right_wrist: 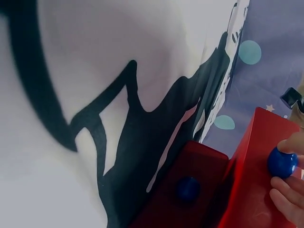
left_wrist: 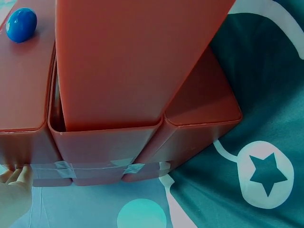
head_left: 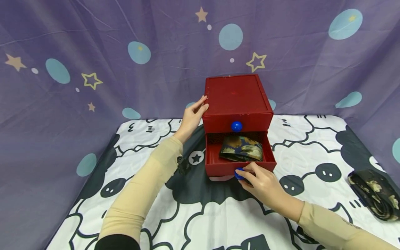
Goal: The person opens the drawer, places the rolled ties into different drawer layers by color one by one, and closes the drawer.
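Purple cloth (head_left: 175, 41) backs a drawer (head_left: 220, 169) jutting toward the person (head_left: 143, 189), right hand (head_left: 264, 182) pinching its knob (head_left: 239, 174), left hand (head_left: 191, 119) outstretched against cabinet (head_left: 234, 95).

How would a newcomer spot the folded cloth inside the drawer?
Find the red cabinet before the purple backdrop, then its pulled-out drawer. Inside lies the dark patterned folded cloth. Unlike the similar bundle at far right, it sits between red drawer walls.
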A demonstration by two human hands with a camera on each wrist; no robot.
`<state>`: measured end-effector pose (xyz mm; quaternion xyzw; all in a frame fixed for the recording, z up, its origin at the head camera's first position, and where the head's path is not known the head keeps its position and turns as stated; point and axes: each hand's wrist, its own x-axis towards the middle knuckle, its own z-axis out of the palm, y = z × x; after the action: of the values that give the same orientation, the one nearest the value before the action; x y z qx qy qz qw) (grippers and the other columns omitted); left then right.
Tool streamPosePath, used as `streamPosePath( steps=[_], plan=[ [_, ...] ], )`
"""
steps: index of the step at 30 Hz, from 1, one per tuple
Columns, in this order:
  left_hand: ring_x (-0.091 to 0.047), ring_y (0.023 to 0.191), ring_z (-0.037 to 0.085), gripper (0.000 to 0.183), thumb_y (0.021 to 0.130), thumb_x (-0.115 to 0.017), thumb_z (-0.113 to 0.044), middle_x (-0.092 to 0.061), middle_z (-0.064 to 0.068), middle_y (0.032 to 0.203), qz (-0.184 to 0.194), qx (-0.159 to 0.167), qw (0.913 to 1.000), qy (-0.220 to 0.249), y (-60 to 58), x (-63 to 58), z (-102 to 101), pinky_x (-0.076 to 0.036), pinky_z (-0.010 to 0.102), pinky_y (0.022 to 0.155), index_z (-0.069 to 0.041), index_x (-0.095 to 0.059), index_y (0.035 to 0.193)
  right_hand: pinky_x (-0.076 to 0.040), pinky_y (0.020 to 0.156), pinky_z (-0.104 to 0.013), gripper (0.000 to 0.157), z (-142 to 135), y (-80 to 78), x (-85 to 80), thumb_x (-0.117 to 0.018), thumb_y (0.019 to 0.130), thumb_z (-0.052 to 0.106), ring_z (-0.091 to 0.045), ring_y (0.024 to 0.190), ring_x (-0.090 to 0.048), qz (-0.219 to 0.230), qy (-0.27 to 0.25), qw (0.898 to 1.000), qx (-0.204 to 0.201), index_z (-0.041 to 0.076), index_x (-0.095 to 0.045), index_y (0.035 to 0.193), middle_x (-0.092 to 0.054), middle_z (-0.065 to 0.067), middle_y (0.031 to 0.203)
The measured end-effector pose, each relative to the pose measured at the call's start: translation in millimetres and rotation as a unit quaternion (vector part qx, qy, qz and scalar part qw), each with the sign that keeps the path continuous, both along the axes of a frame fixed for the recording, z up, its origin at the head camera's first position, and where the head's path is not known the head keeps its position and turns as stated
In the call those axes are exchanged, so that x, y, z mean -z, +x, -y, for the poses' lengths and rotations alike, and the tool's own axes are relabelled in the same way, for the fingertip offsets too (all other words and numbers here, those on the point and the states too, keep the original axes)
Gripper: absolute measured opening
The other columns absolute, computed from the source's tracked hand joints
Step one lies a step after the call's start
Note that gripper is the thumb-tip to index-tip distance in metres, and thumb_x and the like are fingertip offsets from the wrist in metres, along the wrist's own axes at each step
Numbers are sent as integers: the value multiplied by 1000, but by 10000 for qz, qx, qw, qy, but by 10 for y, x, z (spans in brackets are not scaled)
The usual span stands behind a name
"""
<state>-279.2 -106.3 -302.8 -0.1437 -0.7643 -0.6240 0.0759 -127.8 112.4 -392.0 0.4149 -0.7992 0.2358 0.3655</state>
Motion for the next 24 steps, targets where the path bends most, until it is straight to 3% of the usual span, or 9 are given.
streamPosePath(
  steps=[5, 10, 14, 18, 20, 24],
  plan=[
    [-36, 123, 6, 40, 90, -52, -19, -37, 0, 138, -17, 6, 10000, 45, 3, -1, 0, -33, 17, 97, -12, -47, 129, -52, 57, -25, 20, 23, -16, -12, -67, 77, 14, -17, 67, -60, 222, -17, 9997, 50, 4, -68, 94, -53, -8, 82],
    [-35, 124, 8, 40, 90, -52, -17, -36, 0, 138, 121, 57, 9998, 113, 35, -45, 0, -33, 18, 98, -11, -47, 129, -52, 57, -26, 20, 42, -40, -15, -68, 76, 13, -17, 68, -60, 314, -68, 9994, 148, 4, -68, 94, -53, -8, 83],
    [-33, 126, 13, 41, 90, -51, -14, -34, 4, 139, 188, 81, 9998, 89, 139, -143, -21, -32, 21, 100, -7, -45, 130, -52, 56, -26, 30, 54, -63, -12, -75, 64, 5, -17, 68, -59, 298, -104, 9993, 193, 3, -68, 94, -53, -9, 82],
    [-33, 126, 15, 41, 91, -49, -13, -34, 6, 140, 207, 40, 9998, 16, 224, -214, -41, -32, 21, 100, -5, -43, 130, -52, 56, -26, 21, 58, -90, -18, -66, 78, 15, -16, 69, -59, 274, -153, 9993, 195, 3, -68, 94, -54, -9, 82],
    [-32, 127, 15, 41, 91, -49, -13, -33, 5, 140, 218, 29, 9998, 9, 237, -224, -45, -32, 21, 100, -5, -43, 131, -52, 56, -26, 21, 62, -110, -23, -63, 80, 17, -16, 69, -59, 211, -199, 9994, 188, 2, -68, 94, -54, -9, 82],
    [-32, 127, 15, 41, 91, -48, -13, -33, 6, 140, 230, 50, 9997, 27, 238, -225, -45, -32, 22, 100, -5, -42, 131, -53, 56, -27, 31, 77, -148, -34, -78, 62, 6, -16, 68, -60, 61, -233, 9993, 299, 3, -68, 91, -53, -8, 81]
  ],
)
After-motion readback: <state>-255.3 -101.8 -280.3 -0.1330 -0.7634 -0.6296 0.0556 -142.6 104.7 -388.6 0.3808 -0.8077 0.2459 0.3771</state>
